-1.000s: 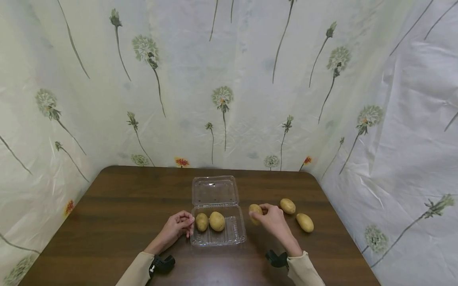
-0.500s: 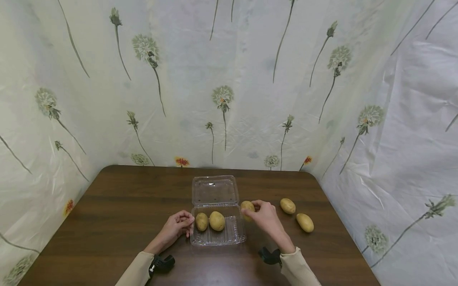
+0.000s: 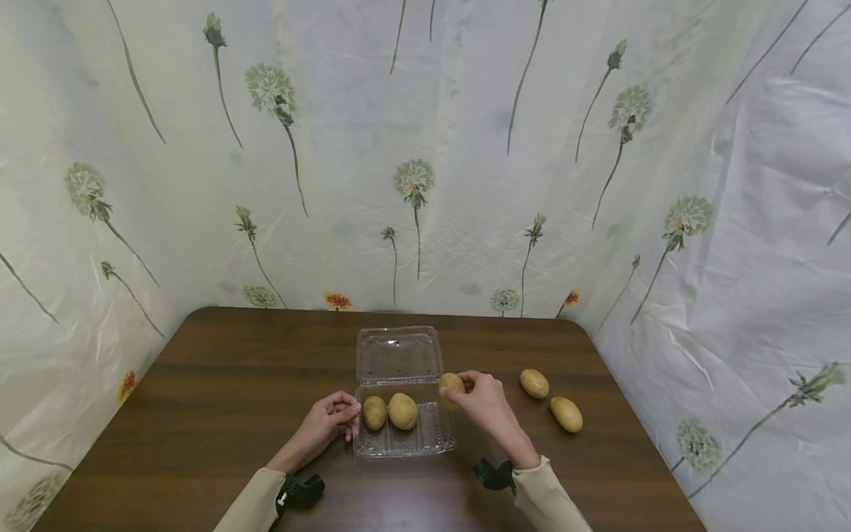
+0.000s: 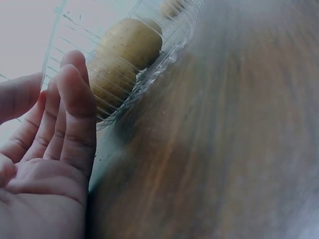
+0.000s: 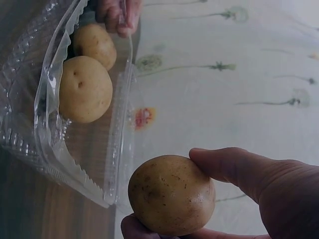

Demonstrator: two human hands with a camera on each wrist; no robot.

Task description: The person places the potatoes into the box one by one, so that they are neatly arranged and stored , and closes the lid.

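My right hand (image 3: 487,403) pinches a potato (image 3: 452,390) between thumb and fingers, above the right side of an open clear plastic clamshell container (image 3: 435,443). In the right wrist view the held potato (image 5: 172,195) shows small dark specks and is apart from the container. Two other potatoes, one at the left (image 3: 374,413) and one beside it (image 3: 402,411), lie inside the container's base. My left hand (image 3: 331,418) pinches the container's left rim; in the left wrist view the rim passes between the thumb (image 4: 20,97) and the fingers.
Two loose potatoes, a rear one (image 3: 535,383) and a front one (image 3: 566,414), lie on the brown wooden table (image 3: 253,362) to the right. The container's lid (image 3: 399,355) lies folded back behind its base. A flower-printed curtain (image 3: 346,185) surrounds the table's back and sides.
My right hand has moved left with the potato, from beside the container to over its right edge. The left hand has stayed at the left rim.
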